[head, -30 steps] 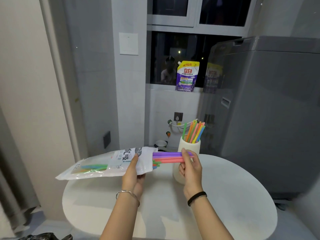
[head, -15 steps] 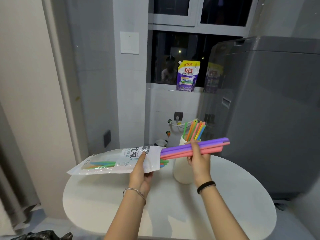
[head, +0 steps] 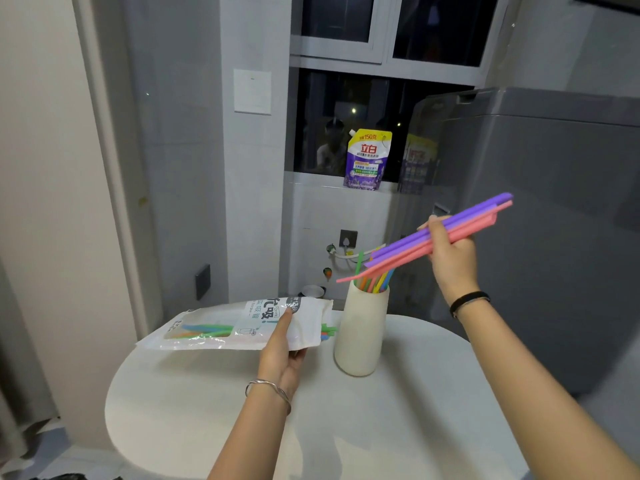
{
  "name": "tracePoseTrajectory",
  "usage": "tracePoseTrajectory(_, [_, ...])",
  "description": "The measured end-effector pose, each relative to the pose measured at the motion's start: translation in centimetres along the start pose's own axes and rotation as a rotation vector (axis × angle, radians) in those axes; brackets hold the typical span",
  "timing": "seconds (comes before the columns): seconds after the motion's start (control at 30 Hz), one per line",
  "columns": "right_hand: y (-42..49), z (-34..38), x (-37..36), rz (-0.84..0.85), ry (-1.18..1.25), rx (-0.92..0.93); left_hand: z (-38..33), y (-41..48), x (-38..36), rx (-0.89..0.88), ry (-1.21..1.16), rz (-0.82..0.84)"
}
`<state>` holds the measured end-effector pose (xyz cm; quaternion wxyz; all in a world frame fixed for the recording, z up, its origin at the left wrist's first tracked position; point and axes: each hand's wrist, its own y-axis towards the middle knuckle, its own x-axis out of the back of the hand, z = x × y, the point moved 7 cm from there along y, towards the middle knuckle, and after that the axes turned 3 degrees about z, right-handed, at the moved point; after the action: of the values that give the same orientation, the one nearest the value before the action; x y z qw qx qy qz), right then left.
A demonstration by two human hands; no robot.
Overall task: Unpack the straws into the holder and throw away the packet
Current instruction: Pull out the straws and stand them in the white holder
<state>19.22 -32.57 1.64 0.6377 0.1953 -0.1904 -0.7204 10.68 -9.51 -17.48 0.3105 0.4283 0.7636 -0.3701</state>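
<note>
Round white worktop [head: 381, 427] is sitting nearest, carrying the holder. Silver bangle [head: 268, 388] is hanging on the left wrist. Left grip [head: 280, 355] is pinching the packet [head: 242, 323] near its open end, thumb on top and fingers curled underneath, holding it roughly level just above the worktop's far-left edge. Packet straws [head: 207, 330], green, blue and orange, are showing through the clear window, and a few tips are poking out of the mouth toward the holder. Cream holder [head: 362, 334] is standing upright on the worktop just right of the packet mouth, apart from it, with standing straws [head: 375, 282] in mixed colours leaning in it. Black band [head: 467, 301] is sitting on the right wrist. Right grip [head: 450, 258] is raised above and right of the holder, fingers and thumb closed round the held straws [head: 485, 211], a purple and pink bundle. The bundle is tilting, low end down-left over the holder's mouth and high end up-right; can't tell if it is touching the standing straws. Behind, a wall socket [head: 348, 237] is showing below the sill, a detergent pouch [head: 369, 159] is standing on the sill against the dark window, and a grey washing machine [head: 554, 237] is filling the right side.
</note>
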Motion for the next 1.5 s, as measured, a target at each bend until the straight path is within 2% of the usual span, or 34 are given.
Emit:
tracePoseTrajectory(0.33, [1.5, 1.8, -1.2, 0.061, -0.301, 0.147, 0.0, 0.2, 0.0, -0.01, 0.029, 0.018])
tracePoseTrajectory(0.8, [1.9, -3.6, -6.7, 0.386, -0.811, 0.052, -0.9, 0.3, 0.3, -0.029, 0.004, 0.014])
tracePoseTrajectory(0.93, [2.2, -4.2, -6.2, 0.36, -0.784, 0.044, -1.0, 0.3, 0.3, -0.029, 0.017, 0.008])
tracePoseTrajectory(1.13, [1.7, -3.2, -6.7, 0.336, -0.707, 0.19, -0.9, 0.3, 0.2, -0.017, 0.023, 0.015])
tracePoseTrajectory(1.33, [-0.1, -5.0, -8.2, 0.51, -1.208, 0.306, -0.7, 0.1, 0.1, -0.016, 0.021, 0.023])
tracePoseTrajectory(1.4, [-0.3, -4.8, -8.0, 0.467, -1.186, 0.326, -0.7, 0.1, 0.3, -0.016, 0.019, 0.021])
tracePoseTrajectory(1.5, [-0.9, -3.0, -7.4, 0.326, -0.976, 0.426, -0.9, 0.0, 0.5, -0.017, 0.021, 0.016])
